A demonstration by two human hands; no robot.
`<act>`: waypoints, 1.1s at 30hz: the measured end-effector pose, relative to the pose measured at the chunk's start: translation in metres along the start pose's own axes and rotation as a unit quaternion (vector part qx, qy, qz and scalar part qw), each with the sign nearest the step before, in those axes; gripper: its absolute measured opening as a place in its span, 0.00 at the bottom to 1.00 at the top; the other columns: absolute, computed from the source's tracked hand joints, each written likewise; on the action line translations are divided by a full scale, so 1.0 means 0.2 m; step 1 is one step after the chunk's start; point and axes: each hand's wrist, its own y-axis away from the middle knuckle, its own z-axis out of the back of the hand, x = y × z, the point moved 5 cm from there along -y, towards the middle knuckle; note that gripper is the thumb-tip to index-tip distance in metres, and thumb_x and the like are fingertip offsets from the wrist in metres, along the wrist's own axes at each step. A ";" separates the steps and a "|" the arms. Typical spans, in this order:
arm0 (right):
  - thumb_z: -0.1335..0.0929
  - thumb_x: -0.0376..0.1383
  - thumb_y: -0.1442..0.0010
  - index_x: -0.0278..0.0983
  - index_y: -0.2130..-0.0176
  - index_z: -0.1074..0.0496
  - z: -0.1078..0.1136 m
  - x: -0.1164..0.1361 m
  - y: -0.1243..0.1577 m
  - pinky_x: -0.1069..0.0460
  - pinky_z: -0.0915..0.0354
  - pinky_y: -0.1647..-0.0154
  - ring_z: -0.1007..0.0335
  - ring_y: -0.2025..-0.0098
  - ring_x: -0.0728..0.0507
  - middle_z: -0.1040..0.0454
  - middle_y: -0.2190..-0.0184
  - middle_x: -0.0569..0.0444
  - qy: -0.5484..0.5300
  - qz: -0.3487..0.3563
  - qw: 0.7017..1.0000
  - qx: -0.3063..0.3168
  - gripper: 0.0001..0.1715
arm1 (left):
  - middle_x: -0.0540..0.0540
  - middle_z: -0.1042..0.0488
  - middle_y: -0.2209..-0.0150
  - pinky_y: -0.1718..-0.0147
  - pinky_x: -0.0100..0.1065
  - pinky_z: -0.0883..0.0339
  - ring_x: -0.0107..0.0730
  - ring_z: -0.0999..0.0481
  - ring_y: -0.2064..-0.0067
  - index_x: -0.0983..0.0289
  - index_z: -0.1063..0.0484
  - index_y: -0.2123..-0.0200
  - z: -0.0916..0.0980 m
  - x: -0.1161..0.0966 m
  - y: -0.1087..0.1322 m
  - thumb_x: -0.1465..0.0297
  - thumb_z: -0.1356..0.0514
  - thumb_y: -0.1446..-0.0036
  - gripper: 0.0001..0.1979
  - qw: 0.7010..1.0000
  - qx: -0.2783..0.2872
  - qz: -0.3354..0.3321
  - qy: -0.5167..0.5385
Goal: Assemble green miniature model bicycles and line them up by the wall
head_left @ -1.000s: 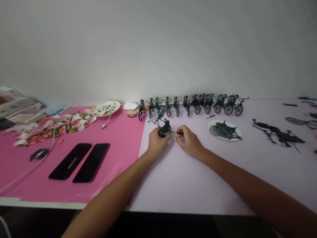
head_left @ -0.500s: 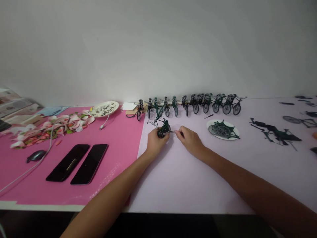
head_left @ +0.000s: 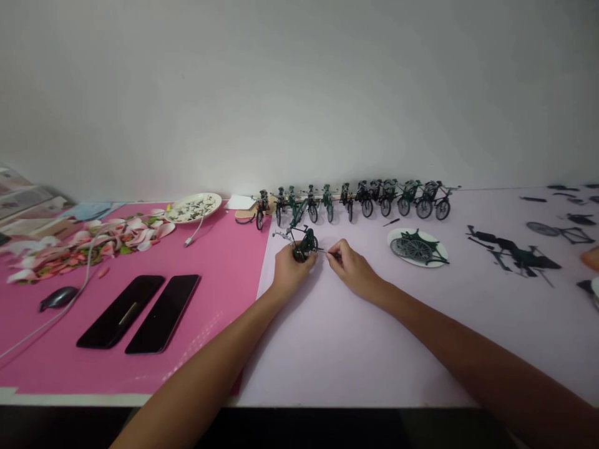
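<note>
My left hand [head_left: 291, 269] is closed around a small green model bicycle [head_left: 306, 242], its handlebar pointing left and a wheel facing my right hand. My right hand [head_left: 352, 267] pinches a thin dark rod-shaped tool [head_left: 322, 251], perhaps a small screwdriver, its tip pointing left close to the bicycle's wheel. Whether the tip touches the bicycle I cannot tell. Right of my right hand, a white plate [head_left: 442, 237] holds grey spoked wheels [head_left: 412, 248] and green frame parts.
Along the wall stands a row of several model bicycles [head_left: 367, 199]. A thin dark piece [head_left: 392, 222] lies before them. Dark bicycle parts [head_left: 515, 252] spread at right. Two phones [head_left: 163, 312], a mouse [head_left: 58, 298], artificial petals [head_left: 135, 234] and a cream plate [head_left: 218, 206] occupy the pink side.
The view has shifted slightly. My right hand has drawn a little away from the bicycle, and more of the thin tool shows. My left hand keeps its hold.
</note>
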 end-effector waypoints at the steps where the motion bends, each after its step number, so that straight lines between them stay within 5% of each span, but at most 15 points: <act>1: 0.38 0.43 0.31 0.41 0.56 0.38 0.00 0.00 0.00 0.50 0.35 0.66 0.26 0.67 0.42 0.24 0.63 0.51 0.000 0.005 1.000 0.000 0.08 | 0.53 0.20 0.71 0.69 0.30 0.34 0.31 0.26 0.71 0.66 0.18 0.58 0.00 0.00 0.00 0.65 0.31 0.48 0.15 1.000 0.001 0.001 0.001; 8: 0.37 0.42 0.29 0.41 0.59 0.36 0.00 0.01 0.00 0.51 0.42 0.69 0.26 0.69 0.42 0.22 0.65 0.51 0.057 0.006 0.998 0.001 0.07 | 0.52 0.20 0.71 0.70 0.29 0.36 0.30 0.28 0.71 0.67 0.18 0.60 0.00 0.02 -0.01 0.68 0.31 0.50 0.14 1.000 0.009 0.002 0.001; 13: 0.39 0.45 0.27 0.42 0.67 0.37 0.00 0.00 -0.01 0.51 0.50 0.73 0.30 0.74 0.42 0.26 0.74 0.54 0.116 -0.028 0.993 -0.002 0.16 | 0.52 0.21 0.72 0.71 0.28 0.37 0.30 0.27 0.71 0.66 0.18 0.59 -0.01 0.01 0.00 0.67 0.31 0.50 0.14 1.000 0.011 -0.001 -0.002; 16: 0.41 0.45 0.26 0.42 0.69 0.38 0.02 0.02 0.00 0.51 0.47 0.71 0.28 0.72 0.42 0.25 0.74 0.54 0.097 -0.037 0.995 0.000 0.19 | 0.53 0.20 0.71 0.70 0.29 0.35 0.31 0.26 0.70 0.66 0.18 0.59 -0.01 0.01 0.01 0.67 0.31 0.50 0.14 1.000 0.015 -0.004 0.008; 21: 0.36 0.44 0.30 0.42 0.59 0.36 0.02 0.05 0.02 0.52 0.41 0.68 0.26 0.70 0.42 0.23 0.69 0.56 0.026 -0.032 0.999 -0.002 0.08 | 0.53 0.20 0.70 0.68 0.29 0.34 0.32 0.25 0.69 0.65 0.18 0.60 -0.01 0.00 0.00 0.69 0.31 0.50 0.12 1.000 0.011 -0.013 -0.009; 27: 0.37 0.41 0.29 0.41 0.56 0.35 0.00 0.02 0.01 0.51 0.40 0.69 0.25 0.68 0.42 0.21 0.64 0.52 0.044 0.005 0.999 0.002 0.06 | 0.50 0.21 0.73 0.71 0.28 0.37 0.30 0.28 0.72 0.66 0.18 0.59 0.01 0.01 -0.01 0.68 0.31 0.50 0.14 1.000 0.010 -0.002 0.006; 33: 0.38 0.43 0.28 0.43 0.62 0.36 -0.02 -0.01 0.00 0.52 0.45 0.72 0.30 0.75 0.43 0.25 0.73 0.56 0.061 -0.016 0.998 0.002 0.10 | 0.51 0.22 0.73 0.72 0.28 0.38 0.28 0.30 0.72 0.67 0.18 0.60 0.01 0.01 -0.01 0.67 0.31 0.50 0.14 1.000 0.020 -0.006 0.003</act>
